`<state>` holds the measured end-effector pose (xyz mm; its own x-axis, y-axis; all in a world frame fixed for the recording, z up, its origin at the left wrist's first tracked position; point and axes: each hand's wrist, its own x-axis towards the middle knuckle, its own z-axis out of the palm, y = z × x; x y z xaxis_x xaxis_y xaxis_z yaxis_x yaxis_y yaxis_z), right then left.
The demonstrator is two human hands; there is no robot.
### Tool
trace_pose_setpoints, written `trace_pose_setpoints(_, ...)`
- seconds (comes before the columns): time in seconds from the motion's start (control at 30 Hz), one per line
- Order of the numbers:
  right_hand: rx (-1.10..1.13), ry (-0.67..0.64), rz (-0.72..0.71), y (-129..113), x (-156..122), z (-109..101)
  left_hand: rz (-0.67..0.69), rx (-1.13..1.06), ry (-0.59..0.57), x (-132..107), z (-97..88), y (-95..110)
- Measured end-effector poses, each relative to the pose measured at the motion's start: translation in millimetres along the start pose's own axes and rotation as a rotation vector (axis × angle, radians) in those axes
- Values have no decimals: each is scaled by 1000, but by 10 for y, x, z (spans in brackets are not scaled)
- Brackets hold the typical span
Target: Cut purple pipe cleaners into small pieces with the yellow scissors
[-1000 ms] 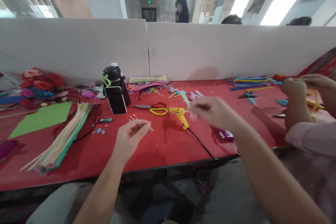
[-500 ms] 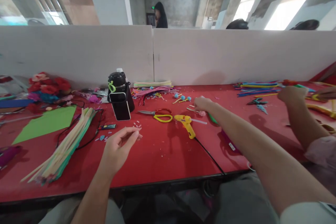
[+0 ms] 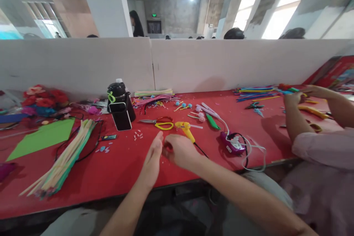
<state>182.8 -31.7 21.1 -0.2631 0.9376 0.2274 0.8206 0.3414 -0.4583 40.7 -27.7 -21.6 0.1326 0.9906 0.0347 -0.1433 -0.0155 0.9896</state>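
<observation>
My left hand [image 3: 151, 162] is held above the red table, its fingers straight and together, palm turned to the right. Close beside it, my right hand [image 3: 181, 151] has its fingers curled toward the left palm. Its fingertips are partly hidden, and I cannot make out anything in them. Just beyond the hands lie yellow-handled scissors [image 3: 163, 125] and a yellow hot glue gun [image 3: 186, 129], whose lower end the right hand partly overlaps. Small pale pink bits [image 3: 137, 135] are scattered left of the fingers. A pink fluffy flower [image 3: 201, 117] lies behind the glue gun.
A black bottle [image 3: 117, 90] and phone [image 3: 121, 117] stand left of centre. A bundle of pipe cleaners [image 3: 66, 158] lies on the left near green paper [image 3: 41, 138]. To the right are a purple power strip [image 3: 231, 144] with cables and a co-worker's hands [image 3: 294, 99].
My right hand has come back from the pink flower to beside my left hand. The left hand has moved right, its pinch opened into straight fingers. The view has shifted right.
</observation>
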Motion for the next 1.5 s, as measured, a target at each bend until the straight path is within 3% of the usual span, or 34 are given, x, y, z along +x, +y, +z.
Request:
trace_pose_setpoints(0.13, 207, 10, -26, -37, -93, 301, -1, 61, 112, -72, 169, -82)
trace_pose_setpoints(0.33, 781, 136, 36, 68, -92, 194, -15, -52, 94, 35, 89, 82)
trace_pose_setpoints(0.47, 908, 158, 77, 111, -62, 73, -21, -133, -67, 53, 39, 338)
trace_pose_setpoints(0.57, 923, 149, 69, 167, -46, 114, 69, -3, -196, 10, -22, 387)
trace_pose_setpoints(0.67, 849, 107, 56, 284, -26, 284, 182, 412, -243, -7, -187, 272)
trace_pose_setpoints(0.77, 663, 35, 70, 405, 111, 523, 265, 722, -154, 83, -505, 124)
trace_pose_setpoints(0.87, 510, -3, 57, 394, 464, 792, 229, 867, -3, 270, -953, 92)
trace_pose_setpoints(1.0, 468, -48, 37, 101, 1033, 1166, 207, 821, 341, 424, -1550, 242)
trace_pose_setpoints(1.13, 345, -222, 30, -275, 1273, 1452, 141, 634, 559, 255, -1879, 373)
trace_pose_setpoints(1.27, 317, -279, -55, -645, 1236, 1645, 128, 500, 703, 89, -1917, 410)
trace_pose_setpoints(1.4, 370, -271, -92, -1073, 1236, 1827, 235, 443, 637, 232, -1820, 514)
trace_pose_setpoints(1.5, 444, -157, -116, -1250, 1273, 1883, 361, 341, 630, 409, -1750, 639)
